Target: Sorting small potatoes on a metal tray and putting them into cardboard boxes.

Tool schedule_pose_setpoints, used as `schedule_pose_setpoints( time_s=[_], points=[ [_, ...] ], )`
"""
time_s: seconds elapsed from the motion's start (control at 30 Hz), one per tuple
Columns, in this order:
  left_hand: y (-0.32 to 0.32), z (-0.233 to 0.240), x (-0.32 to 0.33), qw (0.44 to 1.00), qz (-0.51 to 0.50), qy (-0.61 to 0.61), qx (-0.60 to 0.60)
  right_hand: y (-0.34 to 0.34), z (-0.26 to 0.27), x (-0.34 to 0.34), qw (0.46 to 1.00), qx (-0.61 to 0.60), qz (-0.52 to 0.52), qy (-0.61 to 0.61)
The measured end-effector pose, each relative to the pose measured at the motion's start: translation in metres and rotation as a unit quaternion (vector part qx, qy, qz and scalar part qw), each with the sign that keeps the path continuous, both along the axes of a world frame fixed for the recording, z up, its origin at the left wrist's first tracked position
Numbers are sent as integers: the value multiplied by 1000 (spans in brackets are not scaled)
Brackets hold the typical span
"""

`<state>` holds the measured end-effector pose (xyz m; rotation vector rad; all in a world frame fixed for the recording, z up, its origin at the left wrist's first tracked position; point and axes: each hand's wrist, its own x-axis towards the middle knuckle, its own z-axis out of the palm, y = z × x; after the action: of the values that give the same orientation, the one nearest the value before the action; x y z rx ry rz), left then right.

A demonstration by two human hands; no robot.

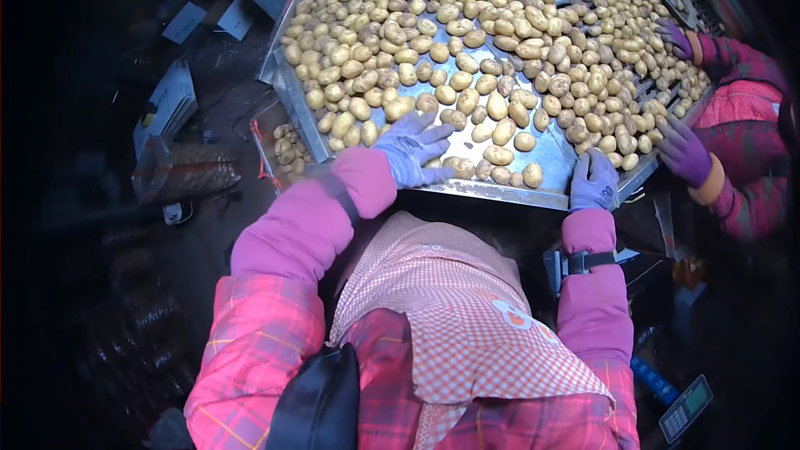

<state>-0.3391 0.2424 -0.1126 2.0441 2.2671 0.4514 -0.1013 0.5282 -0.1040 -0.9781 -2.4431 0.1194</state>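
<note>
A metal sorting table (509,190) spreads out before me, covered with many potatoes (467,100). My left hand (414,147), in a pale purple glove, reaches over its near left part, palm down with fingers spread, beside a brownish potato (460,167). Whether the palm touches a potato is hidden. Gloved likewise, my right hand (594,181) rests on the front rim at the right, fingers over the edge; its thumb and fingertips show no potato between them. Several loose potatoes lie along the rim between my hands.
At the right, a co-worker's purple-gloved hands (686,151) are at the table's edge. A clear bag of potatoes (290,153) hangs by the left corner. Another filled bag (194,169) and stacked flat cardboard (167,103) lie further left. A keypad display unit (686,409) is at the lower right.
</note>
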Motion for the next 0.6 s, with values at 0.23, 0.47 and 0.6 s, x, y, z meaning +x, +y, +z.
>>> schedule_pose_setpoints(
  time_s=[0.23,0.47,0.6],
  points=[
    [67,26,-8,997,54,-36,47,-1,0,5,1000,-6,-18,-9],
    [118,26,8,984,48,72,-152,-4,3,1,1000,10,-17,-4],
    [102,33,-4,967,96,48,-231,2,-2,4,1000,2,-8,3]
  ],
)
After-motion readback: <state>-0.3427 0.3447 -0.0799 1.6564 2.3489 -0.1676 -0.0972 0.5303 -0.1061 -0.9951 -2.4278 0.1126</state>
